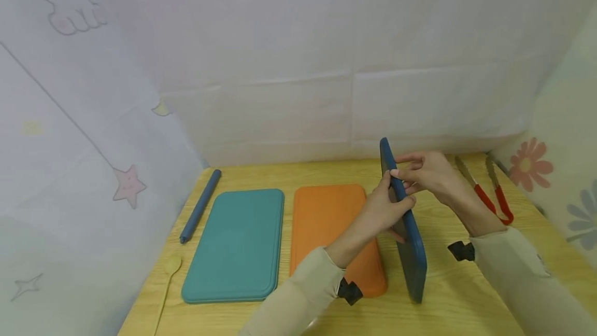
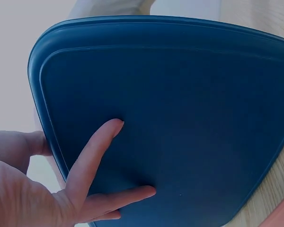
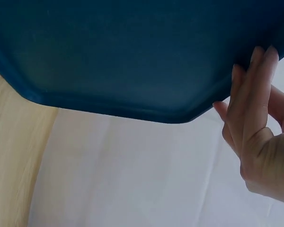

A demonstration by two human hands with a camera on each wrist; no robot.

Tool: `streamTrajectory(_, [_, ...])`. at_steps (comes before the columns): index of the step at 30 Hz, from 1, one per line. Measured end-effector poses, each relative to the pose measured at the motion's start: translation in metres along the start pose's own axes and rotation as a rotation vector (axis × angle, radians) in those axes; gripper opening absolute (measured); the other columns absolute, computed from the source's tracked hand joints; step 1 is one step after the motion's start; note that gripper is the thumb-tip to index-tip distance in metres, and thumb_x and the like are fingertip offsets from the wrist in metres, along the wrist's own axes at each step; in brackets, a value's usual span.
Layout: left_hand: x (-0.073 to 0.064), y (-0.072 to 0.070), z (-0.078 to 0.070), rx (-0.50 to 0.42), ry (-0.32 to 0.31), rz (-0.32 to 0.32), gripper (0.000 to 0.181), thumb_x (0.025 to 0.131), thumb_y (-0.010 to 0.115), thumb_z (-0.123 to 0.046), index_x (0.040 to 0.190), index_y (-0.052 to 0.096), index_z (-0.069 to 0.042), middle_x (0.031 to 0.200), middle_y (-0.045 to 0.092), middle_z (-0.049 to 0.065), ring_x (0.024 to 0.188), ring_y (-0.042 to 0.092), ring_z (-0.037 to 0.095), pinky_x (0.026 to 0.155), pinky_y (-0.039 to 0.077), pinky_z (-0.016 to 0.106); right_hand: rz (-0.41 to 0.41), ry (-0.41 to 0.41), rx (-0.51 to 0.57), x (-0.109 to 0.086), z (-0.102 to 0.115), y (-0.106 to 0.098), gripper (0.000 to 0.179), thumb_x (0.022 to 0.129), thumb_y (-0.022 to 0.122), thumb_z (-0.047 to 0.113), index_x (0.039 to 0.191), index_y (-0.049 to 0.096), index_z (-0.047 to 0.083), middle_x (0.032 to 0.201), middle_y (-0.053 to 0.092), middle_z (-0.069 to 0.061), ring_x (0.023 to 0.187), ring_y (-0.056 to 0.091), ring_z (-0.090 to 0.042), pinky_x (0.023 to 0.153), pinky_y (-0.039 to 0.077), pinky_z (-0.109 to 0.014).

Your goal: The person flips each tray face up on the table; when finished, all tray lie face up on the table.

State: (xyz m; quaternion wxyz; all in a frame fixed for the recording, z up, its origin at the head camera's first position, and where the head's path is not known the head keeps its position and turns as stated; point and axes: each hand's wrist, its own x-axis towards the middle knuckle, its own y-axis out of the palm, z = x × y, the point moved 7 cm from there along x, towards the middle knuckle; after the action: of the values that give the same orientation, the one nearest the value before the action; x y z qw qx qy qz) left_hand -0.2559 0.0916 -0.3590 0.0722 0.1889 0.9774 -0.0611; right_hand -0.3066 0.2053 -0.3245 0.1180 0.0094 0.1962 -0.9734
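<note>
A dark blue tray (image 1: 410,268) stands tilted on its long edge, held between both hands. My left hand (image 1: 380,211) grips its upper edge, with the thumb over the rim and the fingers spread on the flat outer face of the tray (image 2: 180,104). On the other side, my right hand (image 1: 431,172) pinches the same edge. Its fingers (image 3: 253,94) lie along the inside of the raised rim of the tray (image 3: 118,61). To the left of the blue tray, an orange tray (image 1: 326,211) lies flat, partly hidden by my left forearm.
A teal tray (image 1: 238,242) lies left of the orange one. Farther left are a blue rod (image 1: 200,206) and a yellow spoon (image 1: 172,264). Metal tongs with red handles (image 1: 485,198) lie at the right. White printed cloth (image 1: 280,66) encloses the wooden table (image 1: 448,305) behind and at the sides.
</note>
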Motion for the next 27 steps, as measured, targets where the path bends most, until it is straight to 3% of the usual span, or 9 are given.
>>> streamTrajectory(5, [-0.003, -0.006, 0.004, -0.015, -0.017, -0.04, 0.082, 0.091, 0.063, -0.012, 0.156, 0.014, -0.019, 0.15, 0.034, 0.015, 0.076, 0.069, 0.029, 0.053, 0.056, 0.048, 0.006, 0.006, 0.014, 0.001, -0.018, 0.007, 0.06, 0.096, 0.061, 0.032, 0.136, 0.046, -0.01, 0.09, 0.068, -0.015, 0.072, 0.068, -0.019, 0.067, 0.058, -0.036])
streamTrajectory(11, [-0.008, -0.016, 0.014, 0.009, -0.056, -0.105, 0.081, 0.089, 0.063, -0.004, 0.156, 0.017, -0.015, 0.151, 0.035, 0.012, 0.058, 0.067, 0.031, 0.052, 0.056, 0.044, 0.001, 0.049, 0.008, 0.003, -0.076, 0.008, 0.065, 0.101, 0.05, 0.037, 0.136, 0.04, -0.018, 0.098, 0.067, -0.024, 0.082, 0.07, -0.027, 0.071, 0.058, -0.037])
streamTrajectory(16, [-0.012, -0.02, 0.021, 0.028, -0.065, -0.116, 0.08, 0.09, 0.062, -0.003, 0.156, 0.018, -0.015, 0.15, 0.037, 0.014, 0.051, 0.064, 0.031, 0.054, 0.057, 0.044, 0.014, 0.127, -0.167, -0.001, -0.132, 0.004, 0.066, 0.103, 0.045, 0.036, 0.135, 0.038, -0.021, 0.118, 0.056, -0.037, 0.099, 0.064, -0.043, 0.075, 0.057, -0.044])
streamTrajectory(20, [-0.014, -0.023, 0.025, 0.014, -0.074, -0.136, 0.081, 0.09, 0.061, 0.0, 0.156, 0.017, -0.015, 0.144, 0.043, 0.015, 0.053, 0.065, 0.032, 0.052, 0.056, 0.044, 0.116, 0.214, -0.282, -0.006, -0.167, 0.003, 0.07, 0.103, 0.043, 0.037, 0.135, 0.031, -0.024, 0.128, 0.043, -0.044, 0.105, 0.058, -0.05, 0.078, 0.055, -0.051])
streamTrajectory(23, [-0.013, -0.023, 0.024, -0.007, -0.065, -0.148, 0.081, 0.09, 0.061, 0.0, 0.156, 0.017, -0.016, 0.143, 0.045, 0.013, 0.053, 0.065, 0.033, 0.05, 0.056, 0.041, 0.164, 0.249, -0.299, -0.007, -0.176, -0.002, 0.07, 0.103, 0.043, 0.034, 0.134, 0.029, -0.027, 0.126, 0.043, -0.046, 0.102, 0.058, -0.052, 0.077, 0.054, -0.053])
streamTrajectory(27, [-0.011, -0.023, 0.021, -0.042, -0.043, -0.162, 0.08, 0.09, 0.06, 0.0, 0.156, 0.017, -0.017, 0.141, 0.047, 0.014, 0.052, 0.064, 0.035, 0.047, 0.055, 0.038, 0.183, 0.259, -0.284, -0.003, -0.172, -0.008, 0.065, 0.103, 0.045, 0.029, 0.131, 0.032, -0.028, 0.12, 0.049, -0.043, 0.098, 0.061, -0.049, 0.076, 0.055, -0.05])
